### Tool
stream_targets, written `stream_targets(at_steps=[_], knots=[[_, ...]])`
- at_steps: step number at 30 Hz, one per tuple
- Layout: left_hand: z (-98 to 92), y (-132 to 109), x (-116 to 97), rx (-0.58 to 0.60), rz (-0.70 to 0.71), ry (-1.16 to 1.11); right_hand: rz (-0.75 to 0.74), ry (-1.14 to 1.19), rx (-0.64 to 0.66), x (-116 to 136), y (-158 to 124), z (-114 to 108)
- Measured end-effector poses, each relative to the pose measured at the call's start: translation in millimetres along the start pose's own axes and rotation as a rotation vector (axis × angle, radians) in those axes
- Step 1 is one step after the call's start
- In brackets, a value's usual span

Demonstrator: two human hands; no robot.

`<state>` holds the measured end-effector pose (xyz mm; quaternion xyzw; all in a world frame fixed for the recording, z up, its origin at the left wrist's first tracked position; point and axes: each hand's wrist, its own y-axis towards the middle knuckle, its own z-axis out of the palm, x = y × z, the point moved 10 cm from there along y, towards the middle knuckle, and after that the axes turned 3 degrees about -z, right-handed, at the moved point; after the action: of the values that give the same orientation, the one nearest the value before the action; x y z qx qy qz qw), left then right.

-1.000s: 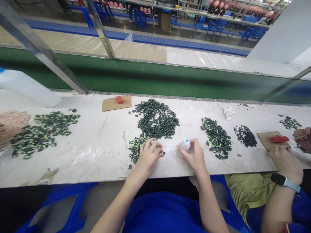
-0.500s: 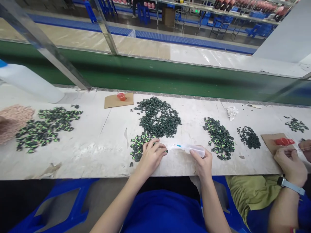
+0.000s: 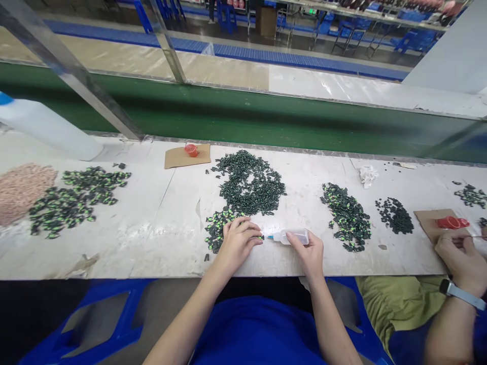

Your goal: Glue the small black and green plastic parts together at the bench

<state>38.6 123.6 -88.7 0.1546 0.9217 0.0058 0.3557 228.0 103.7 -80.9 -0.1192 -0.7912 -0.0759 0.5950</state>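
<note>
My left hand (image 3: 240, 239) rests at the right edge of a pile of black and green pieces (image 3: 216, 228), its thumb and fingertips closed on a small dark piece (image 3: 262, 237). In my right hand (image 3: 310, 251) is a translucent squeeze bottle (image 3: 291, 236), lying nearly level with its blue tip (image 3: 270, 237) pointing left. That tip is close beside the small piece; whether they touch cannot be made out. Beyond my left hand lies a large pile of small dark pieces (image 3: 249, 195).
Brown cardboard (image 3: 177, 158) holds a red cup (image 3: 191, 150). More piles lie left (image 3: 61, 208) and right (image 3: 348, 218), with crumpled white tissue (image 3: 368, 176) behind. A large white bottle (image 3: 49, 126) leans at the left. Another person's hand (image 3: 460, 258) works at the right.
My right hand has moved left with the squeeze bottle, bringing its tip close to my left fingertips. My left hand has hardly moved. The hand at the far left has left the view.
</note>
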Motion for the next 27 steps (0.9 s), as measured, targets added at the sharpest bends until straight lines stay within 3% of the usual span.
stream_targets(at_steps=[27], knots=[[-1.9, 0.1, 0.3, -0.037, 0.016, -0.01, 0.009, 0.001, 0.044, -3.4, 1.2, 6.0]])
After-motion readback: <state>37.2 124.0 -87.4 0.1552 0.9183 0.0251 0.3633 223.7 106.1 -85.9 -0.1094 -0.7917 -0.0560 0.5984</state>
